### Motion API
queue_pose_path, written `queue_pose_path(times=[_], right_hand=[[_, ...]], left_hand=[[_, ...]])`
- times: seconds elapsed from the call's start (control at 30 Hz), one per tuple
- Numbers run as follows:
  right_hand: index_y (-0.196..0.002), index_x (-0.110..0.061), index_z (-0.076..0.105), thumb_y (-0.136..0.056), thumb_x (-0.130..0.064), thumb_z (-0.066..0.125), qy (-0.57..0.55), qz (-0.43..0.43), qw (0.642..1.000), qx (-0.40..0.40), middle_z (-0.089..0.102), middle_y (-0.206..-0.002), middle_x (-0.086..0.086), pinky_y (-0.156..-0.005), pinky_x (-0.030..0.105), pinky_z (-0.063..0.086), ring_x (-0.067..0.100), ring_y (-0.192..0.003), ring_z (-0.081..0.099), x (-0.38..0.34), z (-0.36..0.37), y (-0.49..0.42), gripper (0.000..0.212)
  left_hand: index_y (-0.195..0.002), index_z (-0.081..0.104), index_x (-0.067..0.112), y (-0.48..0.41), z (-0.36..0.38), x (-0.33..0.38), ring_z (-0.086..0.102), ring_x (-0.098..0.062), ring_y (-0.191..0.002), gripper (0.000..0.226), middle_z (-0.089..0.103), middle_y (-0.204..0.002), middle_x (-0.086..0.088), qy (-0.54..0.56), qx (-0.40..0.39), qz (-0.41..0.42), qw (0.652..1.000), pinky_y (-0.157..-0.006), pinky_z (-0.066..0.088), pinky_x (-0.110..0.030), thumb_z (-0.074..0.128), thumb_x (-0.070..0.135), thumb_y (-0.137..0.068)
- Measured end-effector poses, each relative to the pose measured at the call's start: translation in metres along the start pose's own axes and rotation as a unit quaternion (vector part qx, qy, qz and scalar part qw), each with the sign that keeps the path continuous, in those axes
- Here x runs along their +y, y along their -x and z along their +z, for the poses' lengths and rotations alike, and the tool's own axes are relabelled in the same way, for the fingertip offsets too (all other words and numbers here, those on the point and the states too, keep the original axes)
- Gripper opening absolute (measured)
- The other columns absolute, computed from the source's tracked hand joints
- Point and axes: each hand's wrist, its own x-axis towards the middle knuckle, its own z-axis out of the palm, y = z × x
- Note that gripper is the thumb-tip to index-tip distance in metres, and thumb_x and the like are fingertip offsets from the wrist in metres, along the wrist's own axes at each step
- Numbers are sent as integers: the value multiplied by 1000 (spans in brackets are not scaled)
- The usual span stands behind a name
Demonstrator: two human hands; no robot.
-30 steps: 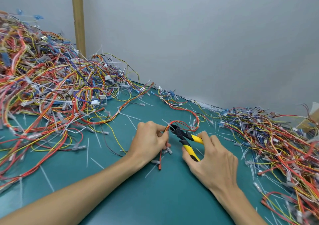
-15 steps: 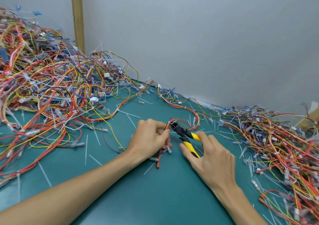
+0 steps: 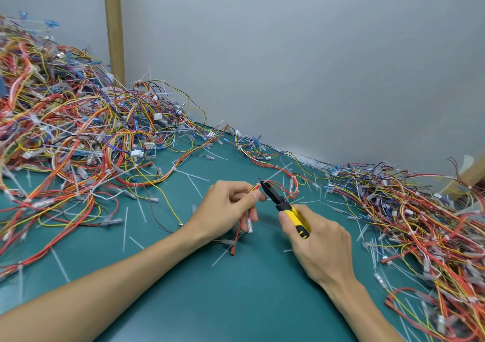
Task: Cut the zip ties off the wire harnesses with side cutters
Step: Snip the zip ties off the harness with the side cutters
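Many cut zip-tie tails (image 3: 125,224) litter the mat beside your left hand (image 3: 223,211), which pinches one small harness (image 3: 280,188); your right hand (image 3: 319,247) grips the side cutters (image 3: 284,206) at its tie. Big piles (image 3: 65,131) remain.

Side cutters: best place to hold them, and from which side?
Hold the side cutters by the yellow-and-black handles, coming in from the near side, as the right hand does. The black jaws point away toward the harness in the left hand, so the handles are the only free, safe end.
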Motion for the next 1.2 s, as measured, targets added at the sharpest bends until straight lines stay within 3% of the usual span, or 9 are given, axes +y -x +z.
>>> queue_pose_path(times=[0.13, 0.3, 0.4, 0.53, 0.73, 0.87, 1.03, 1.1, 1.2], right_hand=[[-86, -32, 64, -83, -72, 31, -48, 5, 998, -26, 44, -48, -9, -54, 35, 42, 21, -55, 49, 6, -3, -4, 52], [-79, -34, 63, -83, -70, 38, -176, 14, 980, -90, 51, -56, -3, -54, 35, 39, 16, -50, 43, 14, -6, -11, 44], [-80, -24, 67, -82, -71, 41, -294, 45, 936, -186, 58, -58, 6, -49, 29, 42, 23, -44, 52, 11, -11, -16, 53], [-82, -11, 69, -86, -63, 46, -431, 112, 839, -312, 58, -60, 15, -45, 27, 42, 25, -41, 50, 10, -16, -24, 57], [-89, -6, 64, -88, -68, 38, -434, 123, 800, -396, 58, -62, 18, -52, 34, 42, 27, -45, 50, 13, -23, -28, 67], [-90, -6, 65, -88, -70, 38, -428, 120, 791, -420, 58, -63, 18, -52, 31, 43, 26, -44, 50, 15, -24, -28, 69], [-85, -10, 67, -85, -70, 43, -407, 152, 818, -378, 56, -61, 13, -48, 27, 38, 23, -42, 46, 8, -20, -22, 64], [-81, -20, 67, -79, -78, 42, -336, 141, 878, -310, 57, -57, 2, -48, 26, 39, 20, -44, 48, 0, -17, -16, 63], [-87, -32, 55, -77, -83, 26, -82, 52, 983, -158, 57, -60, -7, -54, 30, 38, 15, -61, 53, -4, -9, -6, 61]], left_hand=[[-93, 67, 11, 3, 2, 2, 55, -17, -41, 22, 66, -62, -2, -8, -2, 16, 1000, -44, 40, -16, 49, 20, -101], [-93, 62, 14, 5, 4, 3, 54, -22, -44, 24, 67, -64, -3, -44, -2, 54, 998, -46, 46, -24, 44, 25, -104], [-91, 54, 17, 7, 5, 3, 56, -21, -42, 24, 67, -65, -3, -73, -1, 85, 994, -46, 43, -23, 39, 29, -105], [-91, 48, 20, 7, 5, 2, 58, -22, -41, 23, 67, -67, 1, -96, 0, 97, 991, -41, 45, -28, 36, 35, -104], [-88, 48, 23, 5, 6, 2, 59, -22, -43, 22, 67, -69, 1, -97, -11, 82, 992, -37, 48, -42, 38, 38, -100], [-72, 49, 16, 1, 5, 0, 56, -20, -39, 29, 65, -55, 0, -113, 27, 78, 990, -47, 46, -27, 47, 24, -100], [-64, 56, 12, -1, 3, 0, 46, -11, -33, 34, 60, -46, -1, -90, 63, 46, 993, -46, 39, -19, 52, 18, -97], [-63, 59, 11, -1, 2, 0, 45, -11, -34, 34, 60, -45, 0, -77, 78, 37, 993, -46, 38, -18, 54, 17, -96], [-61, 61, 10, -2, 0, 0, 44, -11, -34, 33, 59, -45, -1, -69, 91, 24, 993, -46, 38, -18, 55, 14, -93]])
